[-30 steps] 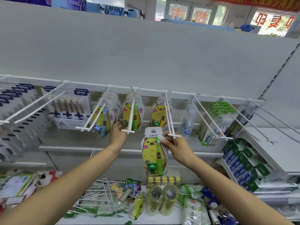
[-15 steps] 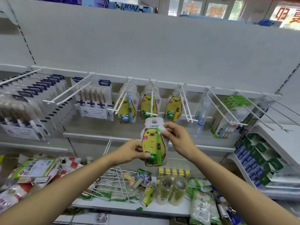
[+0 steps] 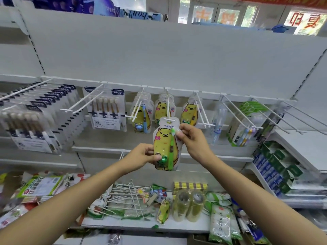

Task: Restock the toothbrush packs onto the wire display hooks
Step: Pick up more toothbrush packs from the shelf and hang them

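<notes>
Bear toothbrush pack (image 3: 164, 144), "6PCS" pack (image 3: 108, 110) behind

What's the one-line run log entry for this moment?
left hand: holds bear toothbrush pack bottom | right hand: pinches top | hang slot at middle hook tip | not hung yet

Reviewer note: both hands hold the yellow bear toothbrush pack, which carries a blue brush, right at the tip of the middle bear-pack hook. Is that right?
Not quite. In the head view the toothbrush pack held by the left hand and the right hand carries a green brush, not a blue one. The rest stands: its hang hole is at the tip of the middle bear-pack hook.
</notes>
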